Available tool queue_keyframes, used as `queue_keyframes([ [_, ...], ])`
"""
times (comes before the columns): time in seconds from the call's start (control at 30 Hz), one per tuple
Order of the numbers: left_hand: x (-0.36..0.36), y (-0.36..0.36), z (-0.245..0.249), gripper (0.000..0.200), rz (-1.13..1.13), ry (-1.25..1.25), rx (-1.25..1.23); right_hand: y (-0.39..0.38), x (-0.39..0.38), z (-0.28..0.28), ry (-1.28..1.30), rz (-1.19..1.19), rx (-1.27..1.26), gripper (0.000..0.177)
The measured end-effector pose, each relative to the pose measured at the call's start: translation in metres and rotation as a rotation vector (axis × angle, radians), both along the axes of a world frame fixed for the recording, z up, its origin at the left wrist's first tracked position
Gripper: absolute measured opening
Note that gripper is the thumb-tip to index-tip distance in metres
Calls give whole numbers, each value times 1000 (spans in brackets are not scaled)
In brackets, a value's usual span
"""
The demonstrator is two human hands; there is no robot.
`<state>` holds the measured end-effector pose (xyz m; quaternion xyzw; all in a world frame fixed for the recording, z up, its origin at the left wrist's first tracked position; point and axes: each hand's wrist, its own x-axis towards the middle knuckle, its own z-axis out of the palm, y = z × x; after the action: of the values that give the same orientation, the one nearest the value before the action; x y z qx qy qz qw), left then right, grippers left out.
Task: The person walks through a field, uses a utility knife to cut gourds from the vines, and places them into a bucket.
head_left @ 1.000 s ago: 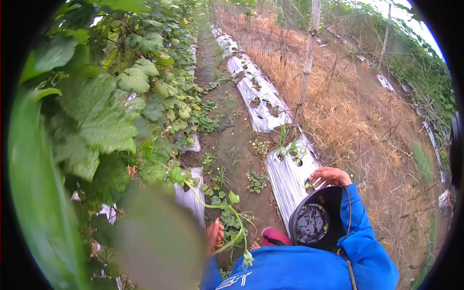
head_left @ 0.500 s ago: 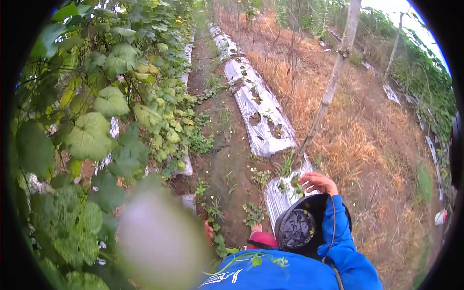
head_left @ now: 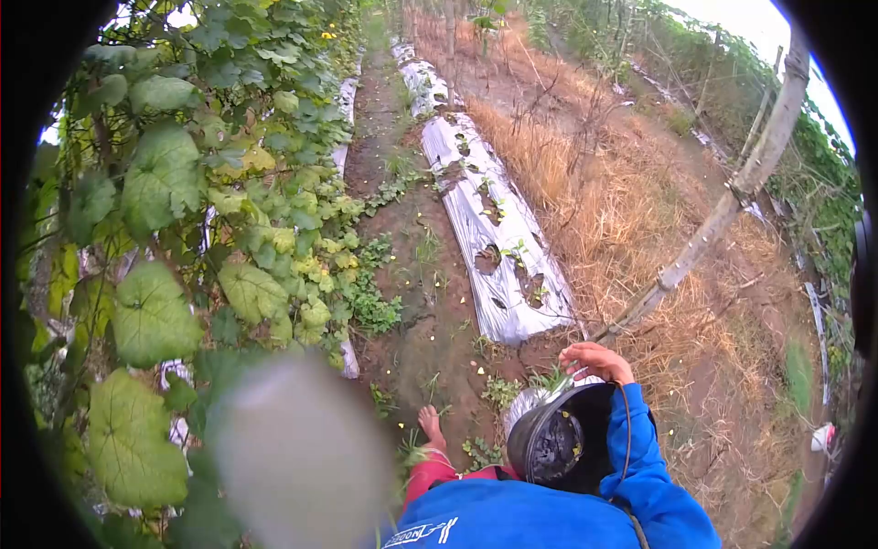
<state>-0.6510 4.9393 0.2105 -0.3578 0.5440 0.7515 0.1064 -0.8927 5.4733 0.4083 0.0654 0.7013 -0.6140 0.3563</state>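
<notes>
My right hand (head_left: 596,362) is above the far rim of a black bucket (head_left: 521,443), its fingers loosely bent and apart with nothing seen in them. The bucket hangs tilted against my right side. Its thin cord-like handle (head_left: 627,430) runs along my blue sleeve (head_left: 645,467), from the wrist toward the elbow. Inside the bucket are a few small yellowish bits on a dark bottom. My left hand is out of view. A pale blurred shape (head_left: 297,457) close to the camera covers the lower left; I cannot make out what it is.
Dense leafy vines (head_left: 155,311) form a wall on the left. A dirt path (head_left: 402,247) runs ahead beside a bed covered with silver plastic sheeting (head_left: 498,284). A slanting wooden pole (head_left: 713,229) rises on the right over dry straw (head_left: 622,229). My bare foot (head_left: 430,423) is on the soil.
My foot has come forward onto the path, and the view has moved ahead. The pole now leans farther right. My left hand, partly visible before, has left view; the vine sprig over my shirt is gone.
</notes>
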Motion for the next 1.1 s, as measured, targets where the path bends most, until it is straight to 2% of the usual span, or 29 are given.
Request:
queue_keyframes([
  [0.03, -22, -10, -9, 57, 46, -3, 123, -3, -17, -5, 2, -8, 7, 43],
  [0.1, -80, -15, -3, 55, 38, -1, 134, -5, -48, -14, 22, -95, -63, 41],
  [0.13, -103, -26, -3, 55, 31, -12, 113, -8, -53, -17, 143, -198, -152, 39],
  [0.2, -166, -50, -3, 54, 18, -9, 84, -7, -108, -42, 23, -241, -95, 37],
  [0.27, -227, -65, 0, 54, 13, -9, 58, -28, -142, -15, -19, -252, -31, 37],
  [0.3, -258, -69, 5, 54, 14, -12, 46, -41, -151, 1, 64, -291, -65, 35],
  [0.33, -296, -68, 43, 53, -36, -153, 15, -51, -168, 12, 150, -328, -100, 34],
  [0.37, -327, -79, 45, 53, -38, -155, 21, -52, -192, 8, 150, -330, -93, 34],
  [0.43, -375, -102, 41, 52, -169, -35, 100, -39, -236, -16, -10, -291, -47, 34],
  [0.5, -424, -118, 39, 51, -169, 2, 131, -46, -276, -16, -24, -303, -52, 36],
  [0.63, -516, -140, 31, 50, -145, 1, 13, -64, -362, -24, 5, -257, -88, 40],
  [0.7, -548, -135, 28, 50, -50, 0, 16, -77, -411, -18, 19, -238, -149, 41],
  [0.77, -563, -146, 5, 52, -19, -35, 30, -114, -448, 2, 137, -275, -162, 33],
  [0.8, -582, -150, -8, 53, 30, -28, 76, -112, -483, -6, 120, -225, -224, 34],
  [0.83, -609, -149, -15, 53, 79, -8, 131, -101, -531, -38, 43, -192, -156, 36],
  [0.87, -624, -148, -13, 54, 147, -48, 166, -104, -561, -32, 51, -193, -126, 36],
  [0.93, -655, -141, -2, 54, 142, -13, 195, -114, -626, -37, 78, -157, -86, 36],
  [1.03, -711, -138, 18, 53, 167, -22, 205, -138, -701, -29, 30, -145, -193, 37],
  [1.07, -730, -137, 32, 53, 179, -47, 185, -151, -718, -23, 33, -146, -122, 38],
  [1.1, -752, -135, 43, 53, 186, -66, 166, -148, -743, -39, 41, -59, -203, 36],
])
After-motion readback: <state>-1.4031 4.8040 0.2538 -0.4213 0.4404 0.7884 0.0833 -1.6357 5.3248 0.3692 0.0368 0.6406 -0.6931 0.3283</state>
